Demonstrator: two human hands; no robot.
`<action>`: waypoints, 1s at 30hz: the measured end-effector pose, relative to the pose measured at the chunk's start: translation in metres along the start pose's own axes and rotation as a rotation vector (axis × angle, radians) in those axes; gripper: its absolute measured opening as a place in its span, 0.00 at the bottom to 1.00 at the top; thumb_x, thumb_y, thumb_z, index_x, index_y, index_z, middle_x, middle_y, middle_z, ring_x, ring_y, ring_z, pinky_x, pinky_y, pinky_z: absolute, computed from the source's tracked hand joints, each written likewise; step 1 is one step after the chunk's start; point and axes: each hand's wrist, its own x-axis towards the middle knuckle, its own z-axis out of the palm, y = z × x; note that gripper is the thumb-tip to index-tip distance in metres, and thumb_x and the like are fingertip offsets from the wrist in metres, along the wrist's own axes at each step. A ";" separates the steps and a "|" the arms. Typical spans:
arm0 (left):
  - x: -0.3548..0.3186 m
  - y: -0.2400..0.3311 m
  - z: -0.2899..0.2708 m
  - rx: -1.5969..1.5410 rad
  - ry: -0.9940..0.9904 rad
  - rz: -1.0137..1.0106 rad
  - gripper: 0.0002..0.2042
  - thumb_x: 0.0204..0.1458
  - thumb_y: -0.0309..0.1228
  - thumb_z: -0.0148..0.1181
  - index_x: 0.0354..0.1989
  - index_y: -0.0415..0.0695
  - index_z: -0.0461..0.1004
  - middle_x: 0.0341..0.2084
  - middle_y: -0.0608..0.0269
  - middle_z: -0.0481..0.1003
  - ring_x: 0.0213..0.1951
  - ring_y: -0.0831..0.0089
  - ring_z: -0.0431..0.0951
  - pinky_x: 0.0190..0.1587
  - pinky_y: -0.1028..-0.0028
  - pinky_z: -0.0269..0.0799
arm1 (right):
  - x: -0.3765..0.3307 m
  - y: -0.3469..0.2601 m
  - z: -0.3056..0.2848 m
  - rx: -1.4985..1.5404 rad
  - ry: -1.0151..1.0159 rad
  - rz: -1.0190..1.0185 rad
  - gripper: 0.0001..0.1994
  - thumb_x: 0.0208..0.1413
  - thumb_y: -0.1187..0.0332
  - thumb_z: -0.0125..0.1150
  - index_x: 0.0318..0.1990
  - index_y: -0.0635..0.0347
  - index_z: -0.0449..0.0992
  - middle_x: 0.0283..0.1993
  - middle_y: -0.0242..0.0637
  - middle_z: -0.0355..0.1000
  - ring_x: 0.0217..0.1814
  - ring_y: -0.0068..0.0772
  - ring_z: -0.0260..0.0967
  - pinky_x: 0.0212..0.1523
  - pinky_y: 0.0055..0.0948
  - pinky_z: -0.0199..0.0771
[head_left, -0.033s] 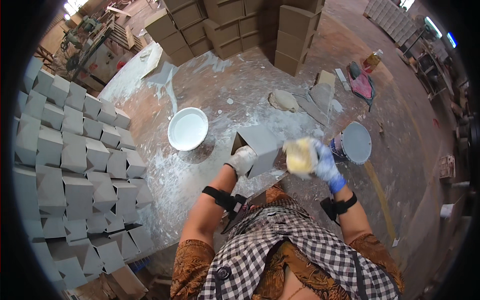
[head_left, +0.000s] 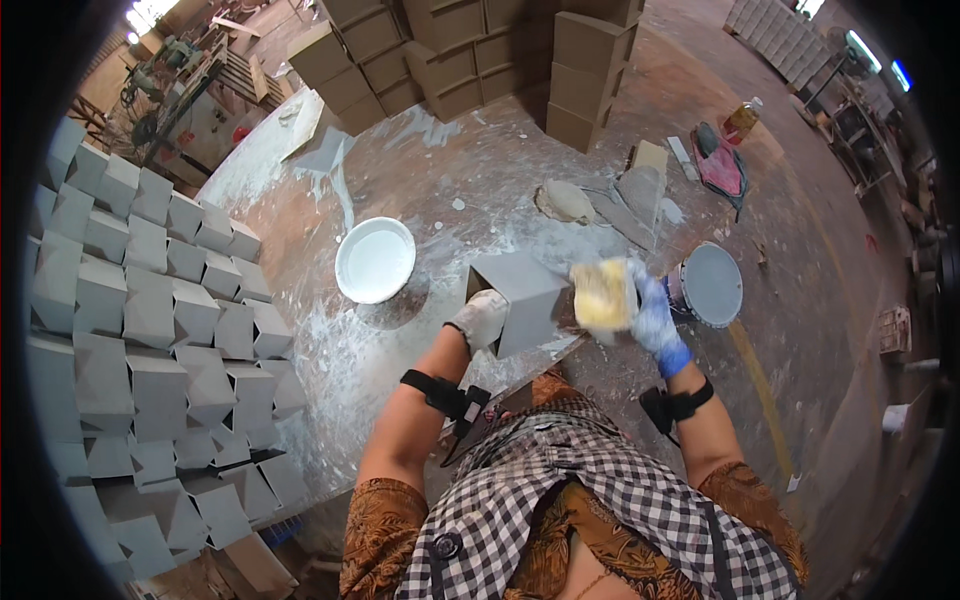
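From where I'm standing, a person (head_left: 560, 440) in a checked top is leaning over a smeared work surface (head_left: 420, 180). A grey box (head_left: 535, 295) is lying there straight in front of the person, its dark open end facing the person's left. The left hand (head_left: 482, 317), in a whitish glove, is reaching into that open end and touching the box; its fingers are bending inward, but the tips are hiding inside, so I cannot tell how tightly they are gripping. The right hand (head_left: 650, 318), in a blue glove, is closing its fingers around a yellow pad (head_left: 603, 295), blurred, just right of the box; I cannot tell whether pad and box are touching.

A white bowl (head_left: 347, 284) of pale liquid is sitting left of the box, and a bucket (head_left: 678, 296) is standing just beyond the right hand. Grey boxes (head_left: 157, 390) are rising in rows along the left, while brown boxes (head_left: 582, 90) are standing stacked at the far side. Near the far right, a bottle (head_left: 741, 122) is standing by a pinkish cloth (head_left: 722, 165).
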 end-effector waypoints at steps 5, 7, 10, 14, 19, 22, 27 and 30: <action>0.025 -0.004 -0.011 -0.672 -0.181 -0.258 0.11 0.46 0.28 0.54 0.39 0.45 0.75 0.36 0.57 0.76 0.40 0.64 0.76 0.43 0.68 0.71 | 0.063 0.001 0.033 0.395 -0.078 -0.129 0.20 0.40 0.67 0.65 0.43 0.60 0.73 0.40 0.42 0.72 0.41 0.39 0.71 0.43 0.34 0.71; 0.026 0.000 -0.014 -1.349 -0.134 -0.538 0.15 0.52 0.33 0.51 0.48 0.49 0.68 0.45 0.62 0.72 0.45 0.68 0.73 0.47 0.69 0.69 | 0.080 -0.016 0.047 -0.068 -0.166 -0.335 0.20 0.37 0.67 0.67 0.42 0.60 0.73 0.38 0.39 0.73 0.39 0.37 0.72 0.43 0.32 0.71; 0.039 -0.001 -0.009 -1.902 0.042 -0.738 0.16 0.57 0.37 0.46 0.53 0.50 0.65 0.48 0.65 0.70 0.46 0.68 0.73 0.48 0.68 0.70 | 0.088 -0.030 0.054 -0.573 -0.201 -0.461 0.18 0.36 0.68 0.68 0.39 0.59 0.75 0.34 0.37 0.74 0.37 0.37 0.73 0.41 0.30 0.72; 0.051 -0.006 0.024 -2.153 0.063 -0.855 0.16 0.56 0.39 0.46 0.51 0.48 0.68 0.45 0.64 0.73 0.44 0.68 0.74 0.47 0.70 0.71 | 0.070 0.004 0.061 -0.326 -0.128 -0.421 0.15 0.34 0.66 0.67 0.35 0.55 0.77 0.30 0.41 0.74 0.34 0.44 0.71 0.37 0.37 0.71; 0.048 -0.002 -0.004 -2.023 -0.123 -0.389 0.13 0.55 0.34 0.47 0.45 0.44 0.71 0.40 0.62 0.75 0.41 0.66 0.75 0.44 0.70 0.73 | 0.005 0.029 0.053 -0.283 -0.216 -0.392 0.17 0.32 0.69 0.63 0.36 0.56 0.76 0.32 0.42 0.73 0.36 0.43 0.71 0.36 0.35 0.71; 0.046 -0.034 0.043 -1.885 0.013 -0.521 0.12 0.57 0.33 0.44 0.45 0.45 0.71 0.40 0.64 0.75 0.40 0.69 0.76 0.44 0.70 0.72 | -0.030 0.029 0.046 -0.445 -0.379 -0.333 0.17 0.29 0.71 0.61 0.35 0.57 0.75 0.34 0.42 0.73 0.38 0.44 0.71 0.37 0.35 0.71; 0.041 -0.016 -0.005 -2.163 0.160 -0.845 0.12 0.57 0.32 0.45 0.48 0.43 0.67 0.38 0.63 0.75 0.38 0.73 0.76 0.41 0.70 0.74 | -0.041 0.067 0.014 0.243 -0.211 0.127 0.21 0.36 0.67 0.65 0.43 0.59 0.72 0.42 0.39 0.72 0.44 0.35 0.70 0.45 0.31 0.70; 0.028 0.006 -0.061 -1.957 0.202 -0.857 0.15 0.58 0.32 0.46 0.50 0.39 0.65 0.39 0.60 0.75 0.40 0.72 0.76 0.43 0.70 0.73 | -0.013 0.046 -0.003 -0.304 -0.034 0.026 0.25 0.36 0.68 0.69 0.45 0.63 0.70 0.43 0.41 0.71 0.48 0.36 0.69 0.50 0.30 0.69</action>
